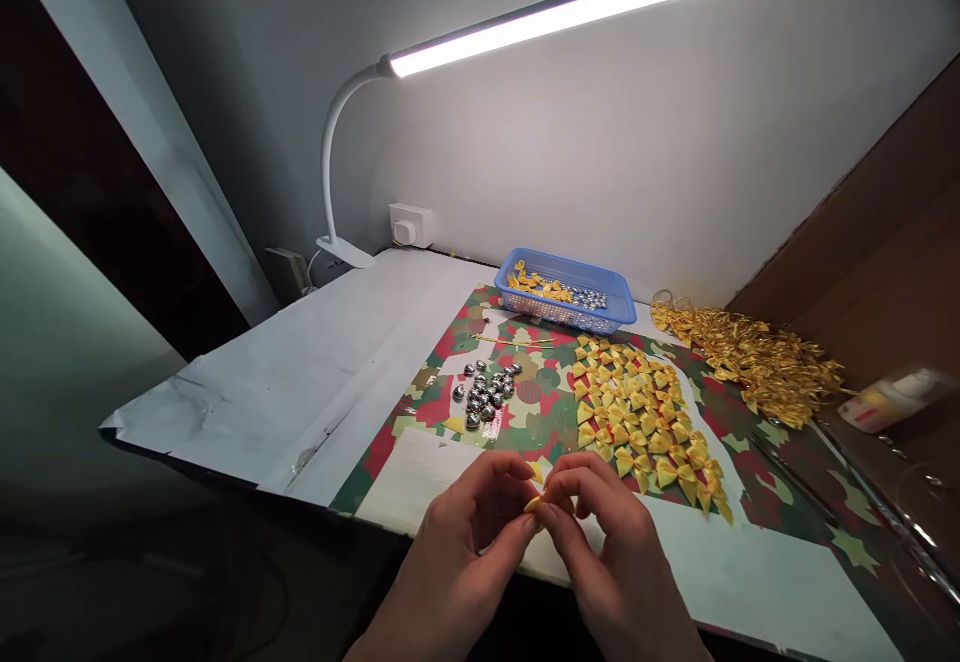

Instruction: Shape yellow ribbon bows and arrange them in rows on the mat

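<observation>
Near the table's front edge, my left hand [480, 532] and my right hand [604, 527] meet fingertip to fingertip. Between them they pinch a small yellow ribbon bow [534, 505], mostly covered by the fingers. Just beyond my right hand lie several yellow ribbon bows [634, 412], spread in rows on the mat. A loose cluster of shiny silver bells [491, 392] sits beyond my left hand.
A blue plastic basket [628, 314] with yellow bows and silver pieces stands at the back. Heaped gold ribbon [757, 357] lies right, near a white bottle [892, 400]. A lamp [600, 7] hangs above the camouflage-patterned mat [544, 432].
</observation>
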`<act>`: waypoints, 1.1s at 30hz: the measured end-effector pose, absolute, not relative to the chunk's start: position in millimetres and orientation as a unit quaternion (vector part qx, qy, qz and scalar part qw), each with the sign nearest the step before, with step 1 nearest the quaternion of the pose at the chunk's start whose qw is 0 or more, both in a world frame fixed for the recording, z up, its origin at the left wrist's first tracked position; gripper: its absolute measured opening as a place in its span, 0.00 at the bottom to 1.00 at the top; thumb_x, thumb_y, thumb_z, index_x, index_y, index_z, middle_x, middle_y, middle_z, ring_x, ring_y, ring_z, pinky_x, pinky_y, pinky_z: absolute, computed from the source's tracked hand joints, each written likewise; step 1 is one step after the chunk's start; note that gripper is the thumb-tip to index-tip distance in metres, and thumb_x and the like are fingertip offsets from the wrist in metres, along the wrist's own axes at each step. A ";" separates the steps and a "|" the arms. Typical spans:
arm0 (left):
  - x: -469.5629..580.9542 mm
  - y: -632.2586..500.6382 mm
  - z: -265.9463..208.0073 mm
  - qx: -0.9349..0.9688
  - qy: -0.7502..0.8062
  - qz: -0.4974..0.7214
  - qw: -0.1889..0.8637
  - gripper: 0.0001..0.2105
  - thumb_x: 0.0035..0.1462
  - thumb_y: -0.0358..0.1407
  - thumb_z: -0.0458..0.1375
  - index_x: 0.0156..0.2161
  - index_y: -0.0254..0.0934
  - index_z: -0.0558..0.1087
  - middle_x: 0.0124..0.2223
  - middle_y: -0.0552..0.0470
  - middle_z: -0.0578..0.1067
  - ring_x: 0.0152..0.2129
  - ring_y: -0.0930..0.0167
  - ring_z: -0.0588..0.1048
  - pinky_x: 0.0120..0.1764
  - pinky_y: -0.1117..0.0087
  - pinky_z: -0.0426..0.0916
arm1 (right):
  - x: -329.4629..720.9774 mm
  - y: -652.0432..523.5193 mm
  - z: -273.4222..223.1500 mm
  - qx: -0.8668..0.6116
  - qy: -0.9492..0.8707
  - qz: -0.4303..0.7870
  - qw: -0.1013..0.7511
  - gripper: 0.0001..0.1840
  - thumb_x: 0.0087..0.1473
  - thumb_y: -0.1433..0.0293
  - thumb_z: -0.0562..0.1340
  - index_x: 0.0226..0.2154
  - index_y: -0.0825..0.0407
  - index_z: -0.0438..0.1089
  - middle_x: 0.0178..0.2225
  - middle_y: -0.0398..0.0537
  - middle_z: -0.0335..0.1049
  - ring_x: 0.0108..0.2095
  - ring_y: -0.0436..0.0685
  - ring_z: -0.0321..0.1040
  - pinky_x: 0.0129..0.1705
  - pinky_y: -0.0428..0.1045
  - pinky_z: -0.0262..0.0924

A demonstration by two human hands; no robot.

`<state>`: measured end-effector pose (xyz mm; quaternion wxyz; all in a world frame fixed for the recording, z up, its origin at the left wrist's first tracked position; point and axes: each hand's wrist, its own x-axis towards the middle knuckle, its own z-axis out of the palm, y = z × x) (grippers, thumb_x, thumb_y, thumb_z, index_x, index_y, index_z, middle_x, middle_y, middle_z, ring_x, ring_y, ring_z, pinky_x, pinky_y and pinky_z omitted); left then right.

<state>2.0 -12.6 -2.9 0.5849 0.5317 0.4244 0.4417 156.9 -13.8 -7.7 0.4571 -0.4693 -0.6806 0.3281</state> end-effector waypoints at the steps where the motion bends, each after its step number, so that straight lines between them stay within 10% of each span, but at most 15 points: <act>1: 2.0 -12.5 -3.3 0.524 0.421 0.443 0.593 0.07 0.60 0.32 0.59 0.43 0.46 0.69 0.36 0.58 0.75 0.36 0.70 0.75 0.41 0.69 0.71 | 156.3 -13.9 -7.9 -0.470 -0.674 0.338 0.460 0.09 0.59 0.73 0.56 0.28 0.49 0.64 0.33 0.42 0.64 0.31 0.51 0.60 0.35 0.46 0.55; 33: -3.0 -6.6 -1.0 0.447 0.417 0.437 0.660 0.09 0.55 0.35 0.66 0.42 0.43 0.75 0.33 0.56 0.79 0.32 0.71 0.75 0.37 0.71 0.69 | 165.4 -15.9 -13.7 -0.464 -0.454 0.592 0.478 0.18 0.52 0.56 0.67 0.37 0.52 0.70 0.28 0.41 0.67 0.27 0.49 0.61 0.29 0.44 0.57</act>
